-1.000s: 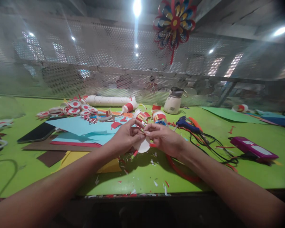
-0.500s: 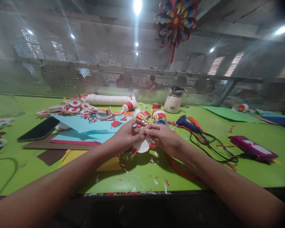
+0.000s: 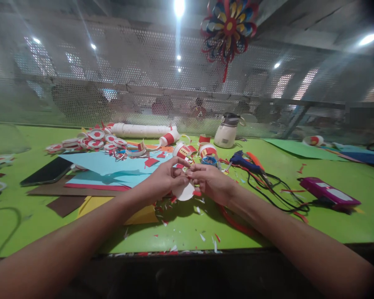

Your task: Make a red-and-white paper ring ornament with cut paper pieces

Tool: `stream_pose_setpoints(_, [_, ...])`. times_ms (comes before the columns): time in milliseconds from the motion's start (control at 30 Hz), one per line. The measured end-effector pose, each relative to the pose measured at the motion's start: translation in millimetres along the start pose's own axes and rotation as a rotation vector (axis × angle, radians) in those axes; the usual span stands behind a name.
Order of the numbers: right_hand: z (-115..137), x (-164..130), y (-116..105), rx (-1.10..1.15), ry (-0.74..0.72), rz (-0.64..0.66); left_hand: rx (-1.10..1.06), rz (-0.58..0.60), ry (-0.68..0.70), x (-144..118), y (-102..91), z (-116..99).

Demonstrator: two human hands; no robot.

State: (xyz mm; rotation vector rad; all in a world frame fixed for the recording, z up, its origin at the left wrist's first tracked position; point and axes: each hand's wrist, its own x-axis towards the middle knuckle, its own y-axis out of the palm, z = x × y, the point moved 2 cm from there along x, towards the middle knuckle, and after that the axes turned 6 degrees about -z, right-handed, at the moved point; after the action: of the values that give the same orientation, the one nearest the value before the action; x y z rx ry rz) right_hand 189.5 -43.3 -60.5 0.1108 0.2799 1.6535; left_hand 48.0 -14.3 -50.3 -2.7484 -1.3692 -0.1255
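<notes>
Both hands meet above the front middle of the green table, fingertips pinched close together. My left hand (image 3: 166,176) is closed on the upper left edge of a white paper disc (image 3: 184,192) with small red tabs at its rim. From the other side, my right hand (image 3: 214,180) pinches at the disc's top right, its fingertips touching those of my left. The exact spot they grip is partly hidden by the fingers. Just behind the hands stand cut red and white paper cups (image 3: 208,150) and a blue roll of tape (image 3: 209,160).
Light blue paper sheets (image 3: 112,166), a black phone (image 3: 46,171) and a pile of red and white cup pieces (image 3: 95,139) lie left. A blue glue gun (image 3: 244,162) with black cord, a purple device (image 3: 330,193) and a bottle (image 3: 226,132) are right. Paper scraps litter the front.
The hands keep their pinch on the disc, with only slight finger movement. The whole view has shifted a little, so things sit slightly further left.
</notes>
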Motion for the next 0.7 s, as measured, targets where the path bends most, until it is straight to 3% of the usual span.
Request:
stream_pose_setpoints(233, [4,2,-2,-0.104,0.0,-0.08,-0.062,-0.047,-0.138,3,-8.9,2])
stream_pose_setpoints(400, [7,0,-3,-0.245,-0.057,-0.165,-0.114,-0.043,-0.165,5,-11.2,5])
stream_pose_setpoints(500, [10,-3,-2,-0.301,-0.114,-0.139,-0.078,-0.036,-0.168,4,-10.4,4])
stream_pose_setpoints(700, [12,-8,4,-0.377,-0.076,-0.056,-0.098,0.005,-0.167,5,-9.3,6])
